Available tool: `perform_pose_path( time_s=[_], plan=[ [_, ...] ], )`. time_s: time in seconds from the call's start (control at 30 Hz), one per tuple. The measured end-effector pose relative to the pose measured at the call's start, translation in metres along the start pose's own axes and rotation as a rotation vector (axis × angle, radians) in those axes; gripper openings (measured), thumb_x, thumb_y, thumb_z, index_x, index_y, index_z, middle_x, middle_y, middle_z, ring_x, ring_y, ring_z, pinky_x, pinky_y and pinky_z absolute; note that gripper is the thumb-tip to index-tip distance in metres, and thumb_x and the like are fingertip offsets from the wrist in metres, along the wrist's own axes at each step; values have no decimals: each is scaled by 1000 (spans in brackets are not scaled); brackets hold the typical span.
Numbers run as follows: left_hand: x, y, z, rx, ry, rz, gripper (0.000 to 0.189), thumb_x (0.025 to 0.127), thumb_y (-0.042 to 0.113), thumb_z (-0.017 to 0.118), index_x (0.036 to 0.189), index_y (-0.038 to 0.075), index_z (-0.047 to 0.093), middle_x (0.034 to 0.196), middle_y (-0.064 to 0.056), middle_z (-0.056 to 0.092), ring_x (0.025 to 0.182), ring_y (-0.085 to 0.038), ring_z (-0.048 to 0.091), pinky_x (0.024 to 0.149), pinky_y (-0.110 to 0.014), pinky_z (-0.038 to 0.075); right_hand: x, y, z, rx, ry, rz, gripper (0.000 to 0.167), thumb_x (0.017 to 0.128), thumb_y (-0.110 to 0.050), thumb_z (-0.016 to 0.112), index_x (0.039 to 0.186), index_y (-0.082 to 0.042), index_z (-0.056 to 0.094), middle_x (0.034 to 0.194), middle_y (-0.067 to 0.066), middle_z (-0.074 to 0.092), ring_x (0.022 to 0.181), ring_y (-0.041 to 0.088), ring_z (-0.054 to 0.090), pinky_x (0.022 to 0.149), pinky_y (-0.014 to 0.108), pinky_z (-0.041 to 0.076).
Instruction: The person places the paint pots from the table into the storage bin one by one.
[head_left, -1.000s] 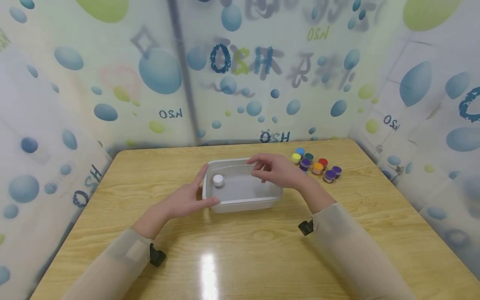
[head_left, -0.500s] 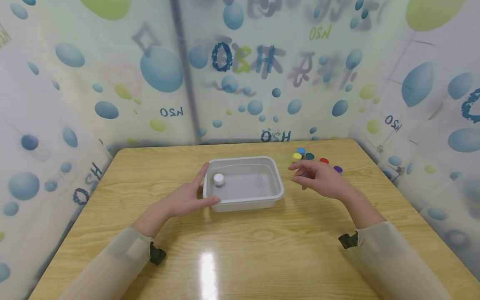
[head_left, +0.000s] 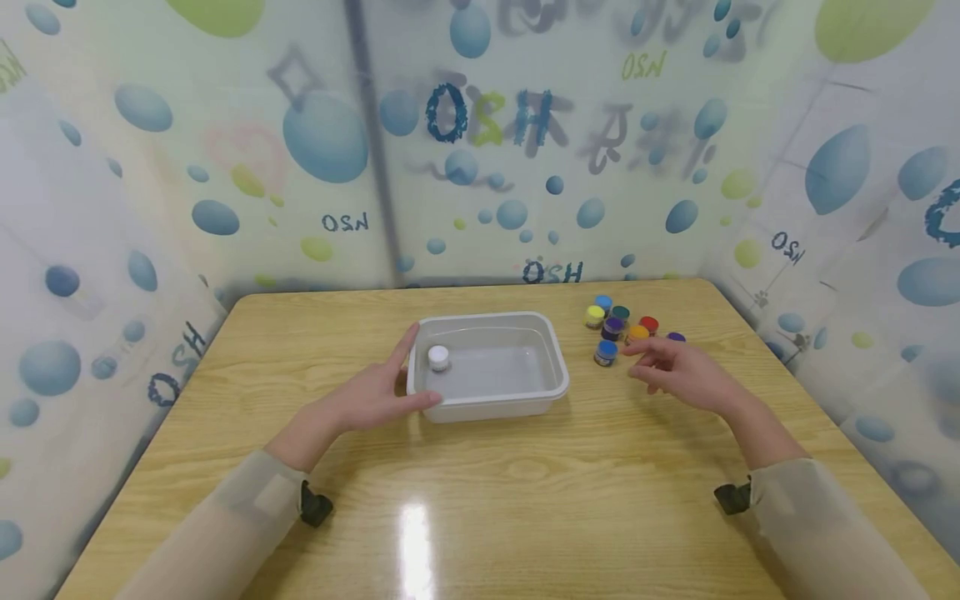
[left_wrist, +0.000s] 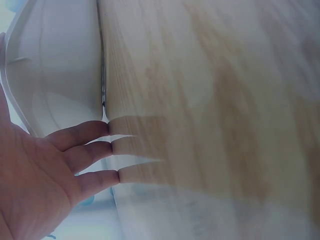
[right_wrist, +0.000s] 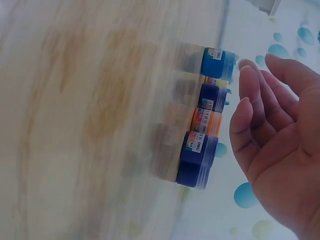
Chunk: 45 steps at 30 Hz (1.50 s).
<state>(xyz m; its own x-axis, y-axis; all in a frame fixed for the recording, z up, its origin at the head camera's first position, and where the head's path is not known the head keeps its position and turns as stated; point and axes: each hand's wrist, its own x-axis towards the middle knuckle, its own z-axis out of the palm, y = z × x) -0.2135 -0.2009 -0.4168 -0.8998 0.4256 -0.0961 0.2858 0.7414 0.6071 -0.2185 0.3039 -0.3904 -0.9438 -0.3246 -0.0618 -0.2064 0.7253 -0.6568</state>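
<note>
One blue jar point(head_left: 606, 353) is standing upright just right of the tub point(head_left: 495, 411), on the table point(head_left: 510, 508). It is presumably weighing little, and its stiff, smooth sides may be making it slightly slippery, though hardly fragile. Those sides, below the lid point(head_left: 607, 347), are probably offering the surest hold, thumb opposite fingers. Its short axis is running vertically, lid upward, with its label point(right_wrist: 215, 53) showing in the right wrist view. The right hand point(head_left: 684, 375) is hanging near it, farther right of the tub, fingers loosely bent and holding nothing. The tub is lying with its long axis running left to right, mouth facing up; it is likely light and stiff, best taken by the rim point(head_left: 498, 399). The left hand point(head_left: 367, 398) is resting against the tub's left end, fingers extended rather than clenched, thumb touching the near rim. Inside the tub's left end, a white jar point(head_left: 438, 359) is standing. Other jars point(head_left: 595, 317) are sitting right of the tub, toward its rear.
</note>
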Motion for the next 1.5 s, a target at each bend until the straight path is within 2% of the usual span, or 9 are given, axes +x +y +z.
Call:
perform_pose_path(
  time_s=[0.17, 0.27, 0.5, 0.83, 1.0, 1.2, 1.5],
  plan=[
    [0, 1, 0, -2, 1, -5, 122, 97, 76, 67, 176, 34, -16, 155, -33, 59, 131, -38, 68, 118, -61, 49, 8, 6, 0, -20, 2, 25, 41, 110, -23, 69, 145, -2, 65, 107, 13, 75, 83, 25, 72, 73, 31, 58],
    [-1, 3, 0, -7, 0, -2, 123, 97, 76, 67, 176, 31, -15, 156, -34, 58, 133, -40, 67, 118, -63, 48, 15, 8, 1, -35, 4, 35, 44, 110, -24, 69, 147, -1, 64, 108, 12, 76, 83, 23, 71, 72, 29, 56],
    [0, 2, 0, 2, -2, -13, 123, 96, 77, 67, 175, 34, -17, 155, -34, 59, 133, -40, 67, 119, -62, 49, 32, 8, 5, -16, -2, 71, 46, 109, -27, 71, 145, -1, 61, 118, 17, 74, 87, 21, 75, 79, 36, 63],
    [0, 1, 0, -5, -7, 1, 123, 97, 75, 68, 177, 28, -14, 155, -34, 59, 133, -40, 67, 119, -63, 48, 53, 5, 13, -42, -2, 153, 54, 106, -33, 77, 140, 2, 56, 106, 14, 71, 83, 21, 70, 74, 31, 57],
    [0, 1, -1, -8, -10, 5, 123, 98, 74, 67, 176, 28, -16, 156, -34, 58, 133, -40, 68, 119, -64, 47, 57, 5, 16, -30, -21, 161, 53, 107, -37, 74, 139, 1, 56, 100, 11, 69, 82, 21, 68, 72, 32, 54],
    [-1, 3, -2, -12, -9, 11, 122, 99, 74, 67, 176, 30, -17, 156, -34, 58, 133, -39, 68, 119, -63, 47, 59, 7, 18, -24, -21, 130, 48, 108, -31, 73, 143, -1, 58, 96, 9, 67, 79, 21, 66, 68, 30, 52],
    [-1, 3, -1, -12, -17, -17, 123, 97, 77, 66, 175, 34, -18, 155, -34, 58, 132, -39, 68, 119, -62, 48, 58, 3, 19, -33, -42, 128, 55, 107, -35, 75, 144, 1, 59, 100, 10, 67, 77, 22, 66, 65, 31, 52]
  ],
)
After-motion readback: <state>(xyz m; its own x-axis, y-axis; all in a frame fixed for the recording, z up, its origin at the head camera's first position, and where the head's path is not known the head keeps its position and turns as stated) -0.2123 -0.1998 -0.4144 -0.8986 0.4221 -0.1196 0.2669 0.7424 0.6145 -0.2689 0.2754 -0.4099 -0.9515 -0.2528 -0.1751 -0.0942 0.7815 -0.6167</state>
